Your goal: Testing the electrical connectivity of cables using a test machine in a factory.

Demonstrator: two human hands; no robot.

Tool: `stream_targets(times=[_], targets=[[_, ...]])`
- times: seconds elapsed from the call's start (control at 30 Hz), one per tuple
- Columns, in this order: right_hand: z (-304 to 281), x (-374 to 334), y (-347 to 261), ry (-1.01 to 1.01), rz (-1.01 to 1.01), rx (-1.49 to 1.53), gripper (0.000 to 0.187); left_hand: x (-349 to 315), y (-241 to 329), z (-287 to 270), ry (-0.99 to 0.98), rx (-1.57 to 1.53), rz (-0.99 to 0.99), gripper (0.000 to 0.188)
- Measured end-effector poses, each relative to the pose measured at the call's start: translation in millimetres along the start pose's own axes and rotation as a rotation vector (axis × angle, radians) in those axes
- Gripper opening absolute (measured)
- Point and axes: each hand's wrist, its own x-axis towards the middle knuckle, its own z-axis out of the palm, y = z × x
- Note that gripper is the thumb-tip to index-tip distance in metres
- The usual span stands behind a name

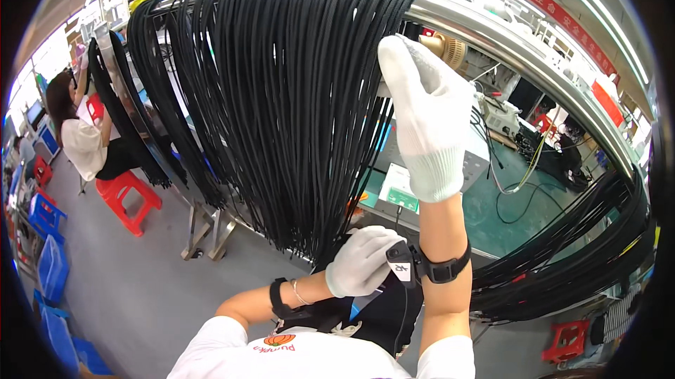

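Note:
A thick bundle of black cords [302, 62] hangs folded over a shiny metal rail [506, 38], loose ends bunched low in front of me. My right hand [429, 105], in a white glove, is raised to the rail at the bundle's right edge. Its fingers are bent together, and whatever they hold is hidden. Lower down, next to the cord ends, my left hand [365, 261] is gloved too, with its fingers curled closed. I cannot make out what lies inside them. A small black camera [402, 259] is strapped to my right wrist.
More black cords [576, 252] hang on the rail's right side. Beyond the rail is a green worktop [527, 203] with a grey device [499, 115] and loose cables. At the left, a person [84, 129] sits on a red stool [128, 200]; blue bins [53, 270] line the floor.

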Motion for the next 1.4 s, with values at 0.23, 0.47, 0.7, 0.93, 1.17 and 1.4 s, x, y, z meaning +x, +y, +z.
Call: stream_targets(times=[0.23, 0.47, 0.7, 0.93, 1.17, 1.4], targets=[[-29, 0, -30, 0.280, 0.017, -0.090, 0.017, 41, 17, -36, 0.170, 0.013, 0.126, 0.054], [-89, -50, 17, 0.602, 0.034, -0.236, 0.056, 74, -33, 11, 0.152, -0.103, -0.131, 0.065], [-75, -170, 71, 0.045, 0.835, 0.438, 0.034, -43, -17, 53, -0.107, -0.244, -0.425, 0.051], [-68, -261, 52, 0.029, 1.132, 0.541, 0.024, -152, -35, 63, 0.361, -1.399, -2.024, 0.054], [-89, -288, 10, -0.787, 0.867, 0.264, 0.038, -161, -85, 96, 0.478, -1.269, -1.908, 0.024], [-71, -277, 29, -0.410, 0.818, -0.449, 0.023, -103, -12, 48, 0.185, -0.970, -1.307, 0.051]])
